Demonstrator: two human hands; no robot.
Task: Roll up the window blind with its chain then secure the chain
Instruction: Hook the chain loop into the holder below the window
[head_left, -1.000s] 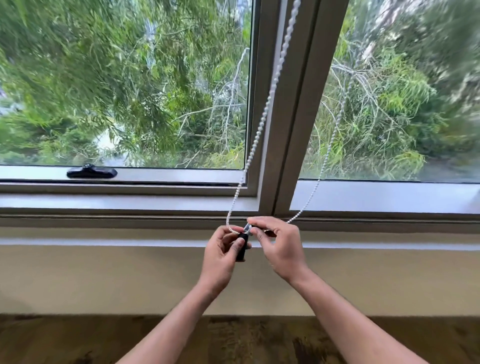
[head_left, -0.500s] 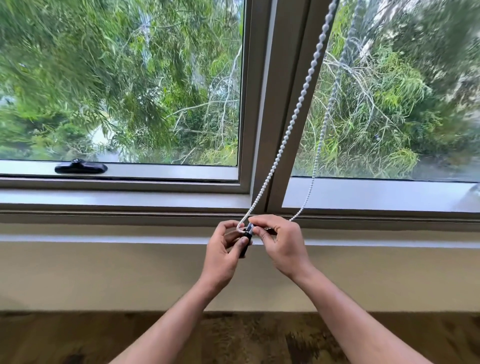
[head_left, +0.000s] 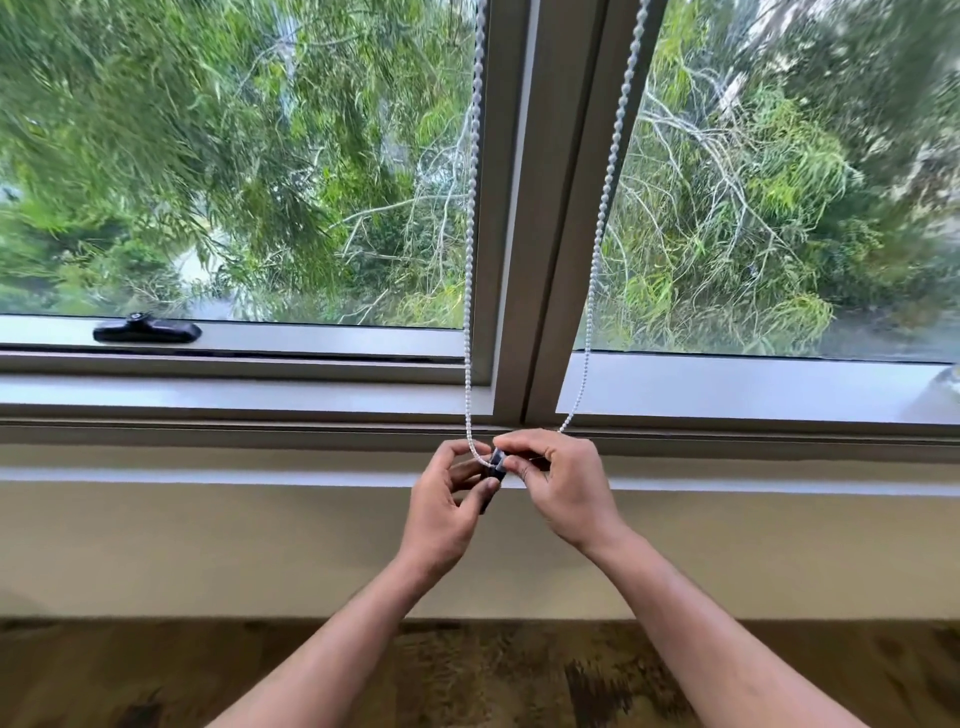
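A white bead chain hangs in a loop from above, its two strands running down either side of the window's centre post. The loop's bottom meets a small dark chain holder on the wall just under the sill. My left hand pinches the holder from the left and below. My right hand grips the chain at the holder's top with thumb and forefinger. The blind itself is out of view above.
A black window latch sits on the left sash's bottom rail. The grey sill runs across under both panes, with a cream wall below it and patterned carpet at the bottom. Trees fill the glass.
The two chain strands have swung from slanted and close together to nearly straight, spread either side of the post. Both hands stay at the holder, barely shifted.
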